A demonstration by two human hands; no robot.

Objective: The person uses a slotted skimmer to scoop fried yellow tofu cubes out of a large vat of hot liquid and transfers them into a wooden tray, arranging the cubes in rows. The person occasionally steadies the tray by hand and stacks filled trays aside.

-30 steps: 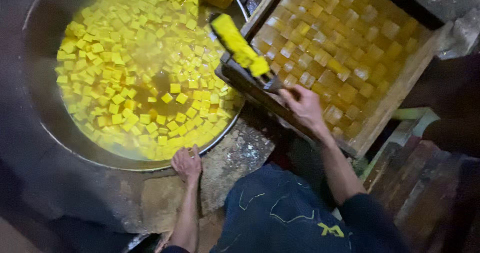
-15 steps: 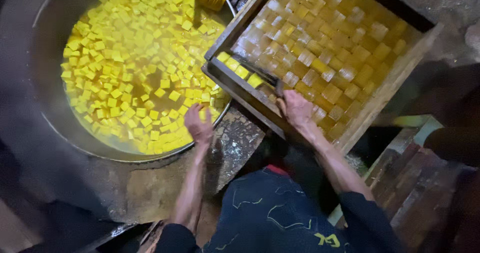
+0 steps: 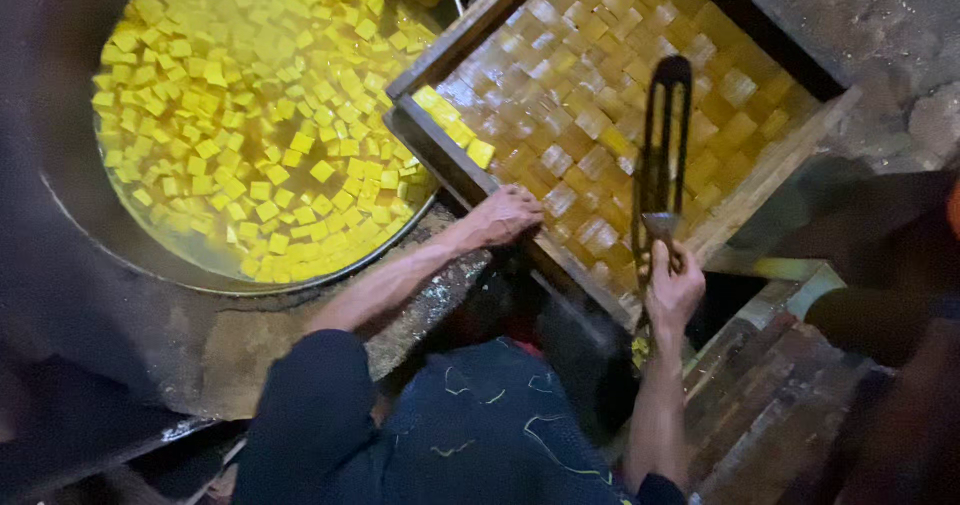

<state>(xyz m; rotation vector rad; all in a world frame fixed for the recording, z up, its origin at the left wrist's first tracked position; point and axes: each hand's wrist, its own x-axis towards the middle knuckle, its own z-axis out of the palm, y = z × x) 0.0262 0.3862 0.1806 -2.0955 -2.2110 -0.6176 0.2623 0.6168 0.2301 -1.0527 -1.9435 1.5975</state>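
The right hand [image 3: 672, 287], low in the middle of the frame, is wrapped tight around a dark flat tool [image 3: 662, 170]. The left hand [image 3: 505, 215] rests flat with fingers apart on the wooden tray's edge [image 3: 440, 160]. Yellow cubes [image 3: 260, 115] float in the big pan [image 3: 70, 215] at upper left.

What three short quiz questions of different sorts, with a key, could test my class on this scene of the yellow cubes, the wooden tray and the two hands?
1. True or false: the left hand rests on the near edge of the wooden tray.
2. Multiple choice: what does the right hand hold? A) a ladle B) a dark looped metal tool C) a cloth
3. Fill in: the loose yellow cubes float in liquid in a big round ____.

Key
1. True.
2. B; the tool stands upright over the tray's brownish-yellow blocks.
3. Pan.
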